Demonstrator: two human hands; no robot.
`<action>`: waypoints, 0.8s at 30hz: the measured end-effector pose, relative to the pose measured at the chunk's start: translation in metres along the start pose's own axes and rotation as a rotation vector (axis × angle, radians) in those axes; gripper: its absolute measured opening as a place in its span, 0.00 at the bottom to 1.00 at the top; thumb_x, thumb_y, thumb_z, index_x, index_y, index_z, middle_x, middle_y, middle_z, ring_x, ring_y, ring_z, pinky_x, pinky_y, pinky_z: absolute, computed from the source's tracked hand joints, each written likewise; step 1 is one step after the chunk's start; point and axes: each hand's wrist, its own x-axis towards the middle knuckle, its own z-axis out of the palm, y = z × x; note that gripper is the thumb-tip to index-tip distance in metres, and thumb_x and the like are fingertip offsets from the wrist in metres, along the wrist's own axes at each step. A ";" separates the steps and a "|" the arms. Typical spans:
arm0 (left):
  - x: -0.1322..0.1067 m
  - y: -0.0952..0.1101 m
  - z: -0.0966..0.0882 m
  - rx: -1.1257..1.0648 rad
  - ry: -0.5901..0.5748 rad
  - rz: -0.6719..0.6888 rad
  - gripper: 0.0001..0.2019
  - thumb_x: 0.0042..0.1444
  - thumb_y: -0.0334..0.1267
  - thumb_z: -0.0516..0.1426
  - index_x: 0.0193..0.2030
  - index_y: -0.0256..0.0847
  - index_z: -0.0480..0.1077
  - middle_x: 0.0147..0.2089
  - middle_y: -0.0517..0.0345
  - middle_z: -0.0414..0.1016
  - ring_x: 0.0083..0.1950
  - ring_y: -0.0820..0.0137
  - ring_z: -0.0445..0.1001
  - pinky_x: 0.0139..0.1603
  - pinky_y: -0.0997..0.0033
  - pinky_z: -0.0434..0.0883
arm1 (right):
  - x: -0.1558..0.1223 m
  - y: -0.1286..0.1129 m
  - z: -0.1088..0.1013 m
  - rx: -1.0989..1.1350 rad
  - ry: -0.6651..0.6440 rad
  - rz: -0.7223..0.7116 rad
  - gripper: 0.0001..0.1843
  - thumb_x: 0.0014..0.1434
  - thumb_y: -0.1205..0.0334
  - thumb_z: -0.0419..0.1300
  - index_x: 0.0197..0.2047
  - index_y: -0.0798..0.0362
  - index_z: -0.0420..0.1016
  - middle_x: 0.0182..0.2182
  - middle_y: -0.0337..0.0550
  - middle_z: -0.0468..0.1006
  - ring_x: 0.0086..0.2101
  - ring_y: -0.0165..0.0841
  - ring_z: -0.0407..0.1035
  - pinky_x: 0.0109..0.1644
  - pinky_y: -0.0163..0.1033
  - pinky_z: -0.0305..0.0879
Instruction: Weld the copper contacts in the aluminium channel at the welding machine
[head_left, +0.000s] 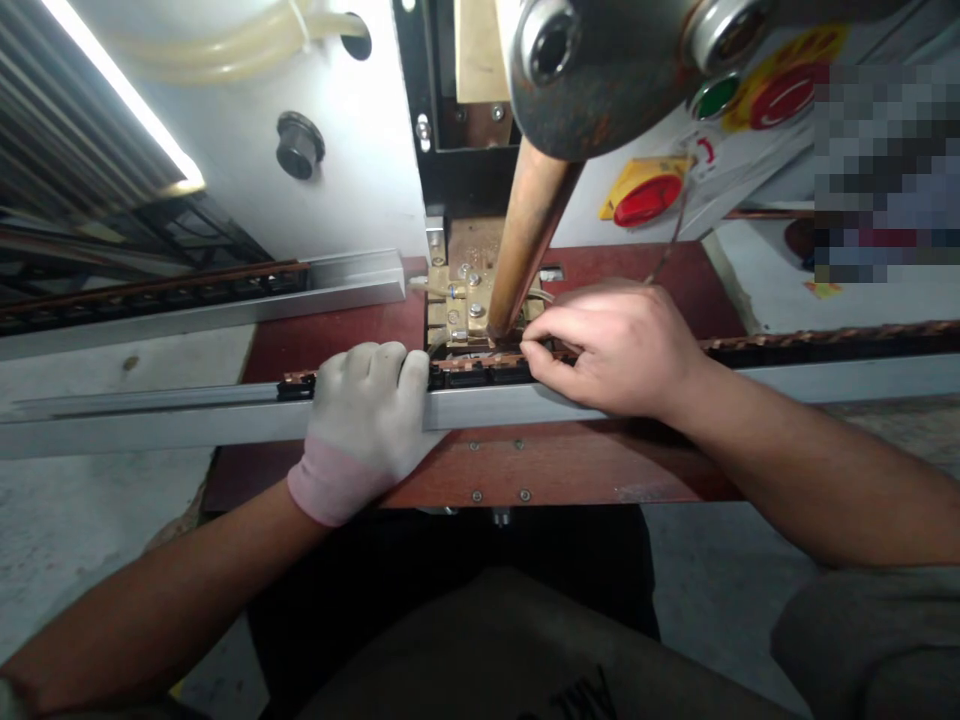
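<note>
My left hand [371, 410], in a white glove with a pink cuff, is wrapped over a long grey metal channel [495, 407]. Inside the channel runs a black strip with copper pieces [480, 375], partly covered by both hands. My bare right hand [615, 345] is closed in a pinch just right of a copper rod [534, 235], whose lower end comes down at the strip. A thin copper-coloured wire [675, 235] runs down into the right hand; its end at the fingertips is hidden. Behind the strip sits a brass block with screws [474, 290].
A dark red board [570, 470] lies beneath the channel. Another channel with copper-and-black strip [352, 280] lies at the back left. Overhead hangs a thick metal holder [607, 70]. The machine panel carries a red rotary switch [647, 200], a red button [787, 95] and a black knob [298, 147].
</note>
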 end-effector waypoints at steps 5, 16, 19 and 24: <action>0.001 -0.001 -0.001 -0.032 -0.011 -0.001 0.20 0.73 0.60 0.64 0.48 0.44 0.78 0.43 0.43 0.81 0.45 0.47 0.77 0.43 0.47 0.65 | -0.004 0.002 0.001 0.041 0.040 0.002 0.17 0.78 0.58 0.59 0.41 0.44 0.89 0.31 0.43 0.89 0.31 0.42 0.80 0.38 0.49 0.66; 0.000 -0.001 -0.001 -0.015 0.014 0.012 0.19 0.74 0.56 0.62 0.49 0.41 0.79 0.43 0.41 0.81 0.44 0.46 0.77 0.43 0.46 0.66 | -0.006 0.006 0.006 0.050 -0.011 0.027 0.19 0.80 0.54 0.59 0.44 0.46 0.91 0.34 0.45 0.91 0.33 0.43 0.83 0.38 0.49 0.66; 0.001 -0.001 -0.001 -0.049 -0.002 0.000 0.22 0.72 0.61 0.63 0.51 0.41 0.80 0.44 0.41 0.82 0.46 0.45 0.78 0.43 0.46 0.67 | -0.006 0.007 0.006 0.067 -0.003 0.016 0.17 0.78 0.56 0.60 0.42 0.44 0.90 0.35 0.43 0.92 0.35 0.43 0.84 0.39 0.49 0.68; 0.001 -0.002 -0.001 -0.086 -0.020 -0.008 0.26 0.72 0.64 0.64 0.54 0.39 0.82 0.45 0.40 0.83 0.47 0.45 0.79 0.44 0.47 0.68 | -0.004 0.006 0.004 0.087 -0.007 0.002 0.17 0.78 0.58 0.60 0.40 0.43 0.90 0.34 0.41 0.91 0.33 0.42 0.82 0.39 0.50 0.70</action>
